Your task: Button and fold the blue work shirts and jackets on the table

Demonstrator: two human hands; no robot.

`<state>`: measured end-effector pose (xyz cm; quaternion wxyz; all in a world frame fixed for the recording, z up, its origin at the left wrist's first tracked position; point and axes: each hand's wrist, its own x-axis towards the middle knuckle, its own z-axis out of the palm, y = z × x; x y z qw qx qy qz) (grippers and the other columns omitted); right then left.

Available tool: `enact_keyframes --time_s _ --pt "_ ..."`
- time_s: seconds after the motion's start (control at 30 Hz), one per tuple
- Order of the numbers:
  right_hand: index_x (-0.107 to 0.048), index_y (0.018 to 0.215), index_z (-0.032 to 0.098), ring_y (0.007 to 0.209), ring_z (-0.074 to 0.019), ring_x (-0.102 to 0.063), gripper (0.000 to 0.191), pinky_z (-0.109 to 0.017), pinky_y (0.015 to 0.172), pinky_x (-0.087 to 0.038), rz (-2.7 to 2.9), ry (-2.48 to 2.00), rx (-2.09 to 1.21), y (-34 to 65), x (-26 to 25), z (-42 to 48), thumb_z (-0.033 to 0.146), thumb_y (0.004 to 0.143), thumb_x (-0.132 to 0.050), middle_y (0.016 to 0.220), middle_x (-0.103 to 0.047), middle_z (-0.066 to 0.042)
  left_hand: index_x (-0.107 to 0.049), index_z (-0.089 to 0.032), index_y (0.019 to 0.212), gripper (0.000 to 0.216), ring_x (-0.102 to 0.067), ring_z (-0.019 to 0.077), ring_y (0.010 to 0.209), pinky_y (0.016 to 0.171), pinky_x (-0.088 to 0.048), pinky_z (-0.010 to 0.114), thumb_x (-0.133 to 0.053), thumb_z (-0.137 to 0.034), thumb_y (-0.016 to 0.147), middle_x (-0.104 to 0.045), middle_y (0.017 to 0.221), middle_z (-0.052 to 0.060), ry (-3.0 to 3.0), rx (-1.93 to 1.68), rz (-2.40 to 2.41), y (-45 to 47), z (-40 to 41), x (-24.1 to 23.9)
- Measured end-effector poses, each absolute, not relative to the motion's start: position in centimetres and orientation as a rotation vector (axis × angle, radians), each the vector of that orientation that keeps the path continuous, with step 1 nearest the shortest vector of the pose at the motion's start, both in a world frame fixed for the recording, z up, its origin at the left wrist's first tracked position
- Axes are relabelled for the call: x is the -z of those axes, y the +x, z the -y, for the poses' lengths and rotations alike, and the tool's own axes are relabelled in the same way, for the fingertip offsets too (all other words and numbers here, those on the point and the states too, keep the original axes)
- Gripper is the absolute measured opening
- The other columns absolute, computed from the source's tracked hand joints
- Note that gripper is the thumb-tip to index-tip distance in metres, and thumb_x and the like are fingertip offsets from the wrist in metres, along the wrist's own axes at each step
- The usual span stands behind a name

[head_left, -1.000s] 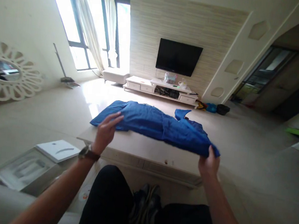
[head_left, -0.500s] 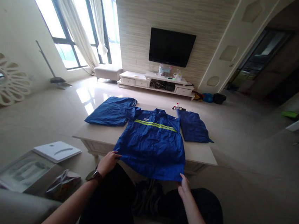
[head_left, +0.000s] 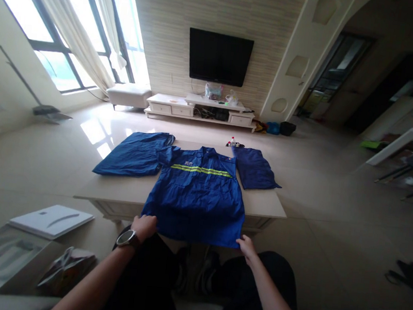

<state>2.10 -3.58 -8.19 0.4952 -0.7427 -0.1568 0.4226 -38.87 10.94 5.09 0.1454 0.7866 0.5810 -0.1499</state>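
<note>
Three blue garments occupy the coffee table point(head_left: 115, 189): one short-sleeved work shirt point(head_left: 198, 200) at the centre, one folded blue garment point(head_left: 129, 153) on the left and one folded navy garment point(head_left: 258, 170) on the right. The shirt lies front up, collar toward the far edge, hem extending past the near edge over the knees. Spreading is judged nearly complete: the body is opened out and mostly flat. Outstanding items: light wrinkles in the body; one sleeve is visible at the left, while its counterpart is not seen extended; the shirt is unfolded. The left hand point(head_left: 144, 228) grasps the left hem corner with curled fingers; the right hand point(head_left: 247, 248) pinches the right hem corner between thumb and fingers. Further count: one wristwatch point(head_left: 126, 238), on the left wrist, and one red-capped bottle point(head_left: 233, 142) beyond the navy garment.
</note>
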Motion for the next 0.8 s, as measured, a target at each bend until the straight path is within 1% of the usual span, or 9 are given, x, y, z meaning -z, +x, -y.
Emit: enact_keyframes --time_s 0.1,0.2,0.3,0.4,0.43,0.5,0.6,0.73,0.8 --pt "-0.053 0.061 0.024 0.061 -0.0199 -0.059 0.019 -0.031 0.064 -0.048 0.48 -1.879 -0.895 3.5 8.3 3.7 0.016 0.051 -0.067 0.053 -0.053 0.004 -0.077 -0.024 0.114 0.03 -0.066 0.0393 0.122 0.107 -0.043 0.059 -0.065 -0.031 0.087 -0.075 0.124 0.015 2.271 0.429 -1.568 -35.0 -12.8 -4.9" --pt "-0.059 0.066 0.024 0.075 -0.0228 -0.063 0.015 -0.035 0.077 -0.051 0.575 -1.911 -0.774 4.9 8.4 3.0 0.02 0.054 -0.067 0.068 -0.062 0.0 -0.071 -0.025 0.129 0.041 -0.063 0.0366 0.127 0.106 -0.048 0.053 -0.06 -0.036 0.092 -0.07 0.134 0.015 2.334 0.363 -1.413 -30.7 -15.2 -4.0" --pt "-0.064 0.071 0.025 0.085 -0.0251 -0.064 0.012 -0.038 0.087 -0.051 0.766 -1.915 -0.664 5.9 8.1 1.0 0.025 0.059 -0.068 0.082 -0.067 -0.003 -0.061 -0.027 0.145 0.054 -0.05 0.0376 0.143 0.112 -0.046 0.053 -0.06 -0.036 0.091 -0.055 0.155 0.015 2.352 0.301 -1.29 -27.1 -17.9 -2.7" --pt "-0.066 0.081 0.025 0.09 -0.0262 -0.065 0.012 -0.039 0.09 -0.051 1.121 -1.954 -0.476 6.3 6.8 -2.3 0.027 0.069 -0.063 0.091 -0.067 -0.005 -0.044 -0.03 0.159 0.07 -0.021 0.0452 0.159 0.118 -0.038 0.062 -0.06 -0.035 0.091 -0.026 0.174 0.011 2.3 0.287 -1.254 -25.0 -20.1 -1.0" --pt "-0.066 0.084 0.025 0.093 -0.0263 -0.065 0.013 -0.039 0.091 -0.05 1.231 -1.979 -0.417 6.3 6.2 -3.8 0.027 0.073 -0.061 0.094 -0.067 -0.005 -0.039 -0.031 0.162 0.073 -0.015 0.0489 0.159 0.117 -0.037 0.068 -0.059 -0.035 0.092 -0.019 0.176 0.01 2.279 0.298 -1.252 -24.6 -20.6 -0.5" --pt "-0.064 0.09 0.025 0.099 -0.0261 -0.064 0.013 -0.039 0.095 -0.049 1.397 -2.037 -0.34 6.2 4.9 -7.3 0.025 0.079 -0.056 0.098 -0.066 -0.006 -0.032 -0.034 0.165 0.08 -0.008 0.0559 0.157 0.111 -0.035 0.078 -0.062 -0.035 0.09 -0.012 0.177 0.01 2.248 0.347 -1.251 -23.9 -21.4 0.2" --pt "-0.063 0.096 0.024 0.107 -0.0257 -0.062 0.015 -0.038 0.1 -0.047 1.601 -2.094 -0.265 5.7 3.3 -13.5 0.023 0.085 -0.053 0.106 -0.065 -0.007 -0.033 -0.037 0.164 0.083 -0.01 0.0616 0.154 0.101 -0.038 0.085 -0.067 -0.036 0.089 -0.013 0.176 0.014 2.178 0.424 -1.25 -23.1 -21.9 -0.1" --pt "-0.064 0.104 0.02 0.115 -0.0271 -0.057 0.019 -0.036 0.105 -0.044 1.772 -2.207 -0.137 5.0 1.9 -22.4 0.021 0.087 -0.056 0.118 -0.064 -0.011 -0.038 -0.035 0.162 0.076 -0.015 0.0647 0.152 0.094 -0.041 0.086 -0.064 -0.04 0.091 -0.015 0.175 0.018 2.066 0.485 -1.251 -21.9 -22.6 -1.4" --pt "-0.064 0.109 0.018 0.118 -0.0281 -0.055 0.021 -0.036 0.104 -0.043 1.794 -2.295 -0.051 4.9 1.3 -26.4 0.021 0.089 -0.058 0.122 -0.063 -0.013 -0.041 -0.032 0.161 0.074 -0.022 0.0655 0.149 0.093 -0.042 0.085 -0.063 -0.041 0.091 -0.022 0.173 0.022 2.055 0.494 -1.249 -21.6 -22.9 -2.0"
